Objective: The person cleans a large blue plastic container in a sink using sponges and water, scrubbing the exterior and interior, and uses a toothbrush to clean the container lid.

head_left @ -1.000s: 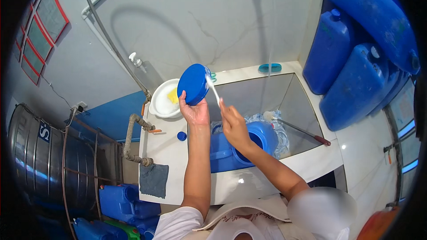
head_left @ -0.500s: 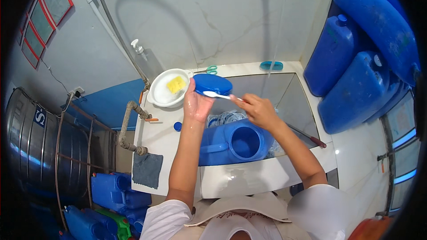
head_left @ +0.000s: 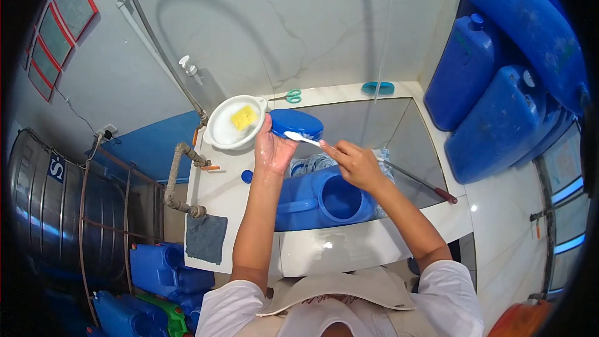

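Observation:
My left hand [head_left: 274,151] is wet and grips a blue oval lid [head_left: 298,123] by its left side, over the sink. In my right hand [head_left: 354,165] is a white toothbrush [head_left: 307,140], its head at the lid's near edge; whether the bristles touch it I cannot tell. Below both hands a large blue jug [head_left: 299,196] lies on its side in the sink, its wide round mouth open towards me. Behind the jug, partly hidden, is a pale coiled bundle [head_left: 315,163].
A white basin [head_left: 218,130] with suds and a yellow sponge [head_left: 243,117] stands left of the sink. Scissors [head_left: 292,96], a teal brush [head_left: 378,88], a small blue cap [head_left: 247,176] and a grey cloth [head_left: 207,238] lie on the counter. Blue jugs [head_left: 493,125] stack at right.
My right hand and the toothbrush have come slightly down and towards me. The lid, still in my left hand, has shifted a little lower. The jug stays put.

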The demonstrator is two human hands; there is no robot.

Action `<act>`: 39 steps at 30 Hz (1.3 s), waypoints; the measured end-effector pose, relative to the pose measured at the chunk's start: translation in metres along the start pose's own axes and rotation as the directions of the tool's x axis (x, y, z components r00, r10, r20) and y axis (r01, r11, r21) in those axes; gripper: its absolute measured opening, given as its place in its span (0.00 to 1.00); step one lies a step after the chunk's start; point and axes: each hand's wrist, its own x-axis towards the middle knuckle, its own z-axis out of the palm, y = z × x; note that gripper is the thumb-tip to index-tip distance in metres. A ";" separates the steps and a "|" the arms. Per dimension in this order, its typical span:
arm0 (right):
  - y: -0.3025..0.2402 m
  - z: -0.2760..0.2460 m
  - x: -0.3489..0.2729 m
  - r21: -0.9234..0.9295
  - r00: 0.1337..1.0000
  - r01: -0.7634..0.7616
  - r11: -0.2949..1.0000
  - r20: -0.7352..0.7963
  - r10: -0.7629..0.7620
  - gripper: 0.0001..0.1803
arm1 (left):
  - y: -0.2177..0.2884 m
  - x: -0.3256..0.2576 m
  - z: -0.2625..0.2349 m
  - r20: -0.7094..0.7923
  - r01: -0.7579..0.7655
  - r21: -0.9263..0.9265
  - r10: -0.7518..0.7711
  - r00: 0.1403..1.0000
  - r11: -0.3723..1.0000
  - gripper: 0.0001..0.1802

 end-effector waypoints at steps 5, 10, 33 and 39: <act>-0.011 0.008 0.009 0.000 1.000 0.018 1.000 -0.013 -0.018 0.33 | -0.009 -0.006 -0.002 0.036 -0.026 -0.004 0.026 0.999 1.000 0.27; -0.014 0.006 0.003 -0.045 0.996 -0.065 0.997 0.050 0.067 0.31 | -0.009 -0.021 0.024 0.001 -0.240 0.249 0.248 0.969 0.938 0.43; -0.051 -0.003 0.034 0.039 0.985 -0.160 0.986 0.064 0.158 0.28 | -0.017 -0.018 -0.025 0.174 -0.336 0.749 0.320 0.931 0.571 0.48; -0.057 -0.011 0.059 -0.047 0.978 -0.168 0.985 0.114 0.172 0.27 | -0.012 -0.012 -0.064 0.203 -0.276 0.817 0.196 0.959 0.506 0.42</act>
